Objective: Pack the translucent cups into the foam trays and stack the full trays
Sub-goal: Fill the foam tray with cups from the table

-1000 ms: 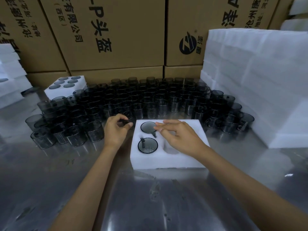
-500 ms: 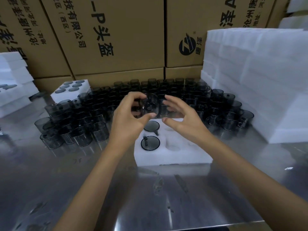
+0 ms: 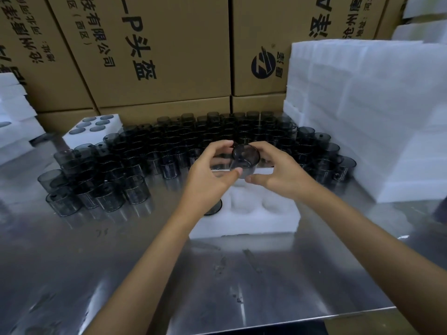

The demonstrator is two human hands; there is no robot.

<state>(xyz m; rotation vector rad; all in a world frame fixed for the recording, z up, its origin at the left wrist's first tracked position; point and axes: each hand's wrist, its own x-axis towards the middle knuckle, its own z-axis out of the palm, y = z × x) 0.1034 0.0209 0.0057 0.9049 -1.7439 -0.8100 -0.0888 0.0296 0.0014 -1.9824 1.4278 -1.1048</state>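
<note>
Holding the cup (image 3: 244, 160) above the far edge of the foam tray (image 3: 244, 218), left hand (image 3: 208, 177) and right hand (image 3: 278, 175) both pinch it with curled fingers. Best to lower it upright over an empty pocket right of the seated cups. Half a second ago, the right hand was apart from it.

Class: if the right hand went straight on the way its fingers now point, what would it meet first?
The right hand points leftward at the held cup, which its fingers already seem to touch; beyond that, the left hand. Depth is uncertain.
</note>
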